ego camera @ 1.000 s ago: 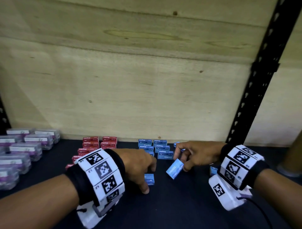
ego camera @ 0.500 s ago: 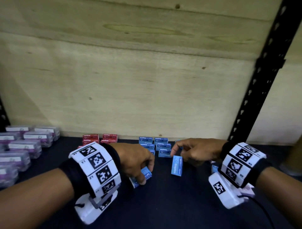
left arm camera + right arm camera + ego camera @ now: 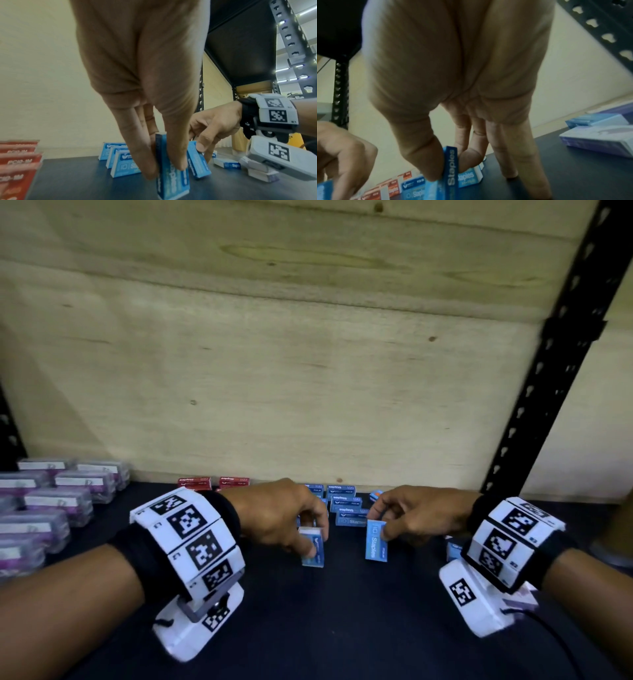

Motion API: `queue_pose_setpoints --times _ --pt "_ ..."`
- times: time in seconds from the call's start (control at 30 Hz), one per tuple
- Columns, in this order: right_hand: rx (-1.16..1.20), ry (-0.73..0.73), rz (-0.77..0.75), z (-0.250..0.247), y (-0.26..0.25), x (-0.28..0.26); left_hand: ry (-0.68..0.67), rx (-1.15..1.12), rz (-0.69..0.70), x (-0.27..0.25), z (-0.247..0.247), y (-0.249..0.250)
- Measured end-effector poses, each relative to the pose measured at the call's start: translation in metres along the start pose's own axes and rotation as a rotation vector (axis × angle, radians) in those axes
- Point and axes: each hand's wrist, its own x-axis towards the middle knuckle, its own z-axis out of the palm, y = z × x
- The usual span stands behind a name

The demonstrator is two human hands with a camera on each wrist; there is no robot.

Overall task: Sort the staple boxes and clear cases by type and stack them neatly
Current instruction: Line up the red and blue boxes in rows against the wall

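My left hand [image 3: 310, 537] pinches a blue staple box [image 3: 313, 553] [image 3: 169, 180] that stands on end on the dark shelf. To its right my right hand [image 3: 382, 525] pinches a second blue staple box [image 3: 376, 542] [image 3: 451, 174], also upright, between thumb and fingers. Behind both hands, stacked blue staple boxes [image 3: 346, 508] stand against the back wall. Red staple boxes [image 3: 212, 482] are stacked to their left, partly hidden by my left wrist. Clear cases [image 3: 58, 501] with purple contents are grouped at the far left.
A plywood back wall [image 3: 274, 371] closes the shelf. A black perforated upright [image 3: 555, 371] stands at the right. Loose blue boxes [image 3: 454, 549] [image 3: 226, 163] lie beside my right wrist. A tan cylinder [image 3: 616, 525] is at the far right edge.
My left hand has lifted its blue box from lying flat and set it on end. My right hand has turned its tilted box upright. The two boxes now stand side by side.
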Motion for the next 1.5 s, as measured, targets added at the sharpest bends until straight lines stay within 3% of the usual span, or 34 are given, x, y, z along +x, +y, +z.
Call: queue_pose_setpoints --times 0.17,0.43,0.7,0.83,1.13,1.5 --pt "0.02 -0.004 -0.015 -0.001 0.0 0.002 0.06 0.093 0.048 -0.001 0.007 0.003" --pt "-0.142 -0.042 -0.081 0.003 0.001 -0.002 0.06 0.177 0.087 0.005 0.012 0.008" --pt "0.087 -0.013 -0.013 0.002 0.0 -0.005 0.094 0.015 -0.027 0.004 0.014 -0.003" --pt "0.092 -0.009 -0.021 0.002 0.003 -0.003 0.062 0.058 -0.094 0.002 0.017 -0.005" --pt "-0.293 0.018 -0.056 0.006 0.0 0.007 -0.012 0.398 -0.229 0.004 0.019 0.002" --pt "-0.492 0.044 -0.014 0.013 -0.012 0.012 -0.094 0.389 -0.21 0.015 0.012 0.001"
